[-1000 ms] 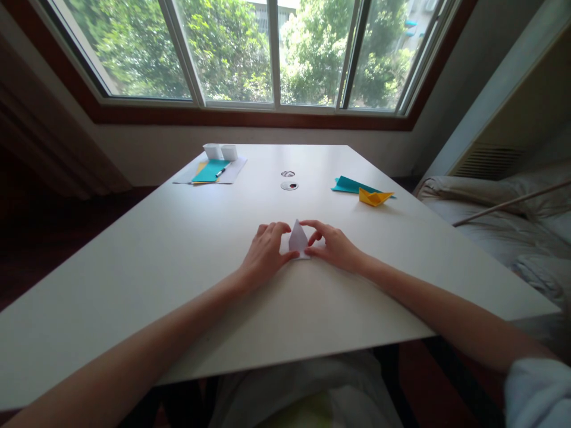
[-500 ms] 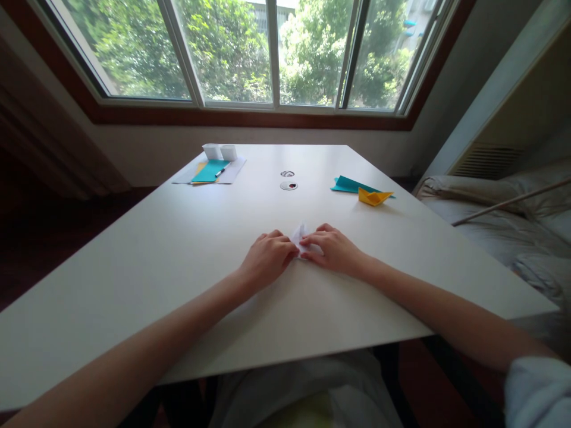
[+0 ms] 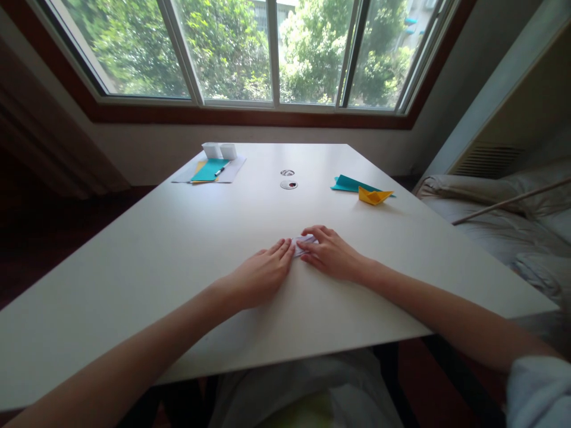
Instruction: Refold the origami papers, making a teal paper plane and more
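Note:
A small folded white paper [image 3: 301, 244] lies flat on the white table [image 3: 187, 249], mostly covered by my fingers. My left hand [image 3: 261, 274] lies flat with its fingertips on the paper's left edge. My right hand [image 3: 329, 252] presses down on the paper from the right, fingers curled over it. Both hands meet at the middle of the table.
A yellow paper boat [image 3: 373, 195] and a teal sheet [image 3: 350, 184] sit at the right rear. At the left rear lie a teal paper [image 3: 209, 170] with a pen on white sheets and two white cups [image 3: 220, 150]. A bed [image 3: 499, 220] stands to the right.
The white paper stood up as a pointed shape between my fingers; it is now pressed flat on the table. My left hand has flattened and slid back a little.

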### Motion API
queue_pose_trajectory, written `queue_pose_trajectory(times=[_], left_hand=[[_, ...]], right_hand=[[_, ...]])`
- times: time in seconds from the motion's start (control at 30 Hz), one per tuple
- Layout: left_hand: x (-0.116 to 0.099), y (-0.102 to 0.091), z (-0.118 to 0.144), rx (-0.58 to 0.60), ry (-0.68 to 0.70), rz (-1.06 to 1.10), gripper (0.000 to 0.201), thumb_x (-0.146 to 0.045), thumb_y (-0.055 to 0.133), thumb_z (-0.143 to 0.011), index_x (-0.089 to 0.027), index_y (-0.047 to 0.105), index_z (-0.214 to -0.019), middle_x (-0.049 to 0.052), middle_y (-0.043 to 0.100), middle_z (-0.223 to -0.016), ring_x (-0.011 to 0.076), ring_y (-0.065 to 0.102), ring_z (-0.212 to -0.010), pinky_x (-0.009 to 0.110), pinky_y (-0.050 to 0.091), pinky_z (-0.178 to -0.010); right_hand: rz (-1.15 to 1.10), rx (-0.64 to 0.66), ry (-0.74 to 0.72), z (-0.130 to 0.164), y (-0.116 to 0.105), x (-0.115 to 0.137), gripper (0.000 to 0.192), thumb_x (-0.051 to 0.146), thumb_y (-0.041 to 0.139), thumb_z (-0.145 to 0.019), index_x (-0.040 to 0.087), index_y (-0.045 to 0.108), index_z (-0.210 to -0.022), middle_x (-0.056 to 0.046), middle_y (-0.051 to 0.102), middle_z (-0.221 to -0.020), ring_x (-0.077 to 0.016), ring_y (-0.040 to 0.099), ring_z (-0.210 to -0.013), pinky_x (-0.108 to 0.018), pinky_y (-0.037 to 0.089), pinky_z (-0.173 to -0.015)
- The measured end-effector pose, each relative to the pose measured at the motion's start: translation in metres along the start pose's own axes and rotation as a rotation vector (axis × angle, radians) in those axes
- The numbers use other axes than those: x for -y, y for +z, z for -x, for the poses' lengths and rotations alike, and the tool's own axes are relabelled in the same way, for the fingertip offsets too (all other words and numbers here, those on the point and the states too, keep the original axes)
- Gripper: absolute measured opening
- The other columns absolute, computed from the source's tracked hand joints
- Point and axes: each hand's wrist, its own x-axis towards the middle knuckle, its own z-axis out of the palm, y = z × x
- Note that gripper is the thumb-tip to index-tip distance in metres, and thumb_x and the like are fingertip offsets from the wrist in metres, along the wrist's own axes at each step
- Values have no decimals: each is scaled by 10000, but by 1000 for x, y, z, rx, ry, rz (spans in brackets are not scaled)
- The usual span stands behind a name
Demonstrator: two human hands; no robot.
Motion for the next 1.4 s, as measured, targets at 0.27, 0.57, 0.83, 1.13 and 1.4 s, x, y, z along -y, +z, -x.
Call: queue_pose_trajectory(times=[0.27, 0.57, 0.83, 1.13, 1.4], left_hand=[[-2, -4, 7, 141, -38, 53, 671, -514, 252, -882, -107, 175, -1411, 159, 146, -1466, 257, 131, -1353, 405, 194, -1064], [2, 1, 9, 107, -11, 106, 668, -512, 270, -884, -93, 211, -1401, 174, 172, -1455, 262, 147, -1349, 402, 209, -1060], [13, -5, -1, -99, 28, 154, 447, -426, 350, -895, -200, 463, -1264, 124, 479, -1310, 251, 448, -1196, 395, 346, -965], [21, -2, -11, -267, -111, 323, 194, -314, 567, -761, -203, 655, -894, 60, 652, -900, 214, 584, -857, 327, 440, -795], [12, 1, -16, -354, -257, 488, 280, -428, 635, -689, -209, 655, -862, 45, 586, -906, 160, 585, -711, 283, 468, -676]], right_hand=[[-68, 248, 15, 10, 3, 4, 719, 578, 240, -873, 78, 252, -1391, -175, 263, -1433, -256, 240, -1329, -487, 144, -1079], [-133, 363, 117, 14, -6, 1, 785, 642, 239, -836, 117, 179, -1417, -154, 182, -1457, -267, 167, -1348, -519, 63, -1085], [-179, 348, 64, 9, -9, -11, 683, 573, 246, -876, 147, 216, -1409, -141, 221, -1454, -266, 196, -1342, -549, 76, -1070], [-65, -15, 172, 3, -14, -18, 412, 381, 474, -853, 183, 512, -1213, -128, 542, -1207, -253, 479, -1126, -425, 392, -932], [-144, 10, 253, -3, -9, -9, 266, 364, 487, -851, 206, 682, -940, -68, 661, -846, -198, 559, -838, -344, 409, -808]])
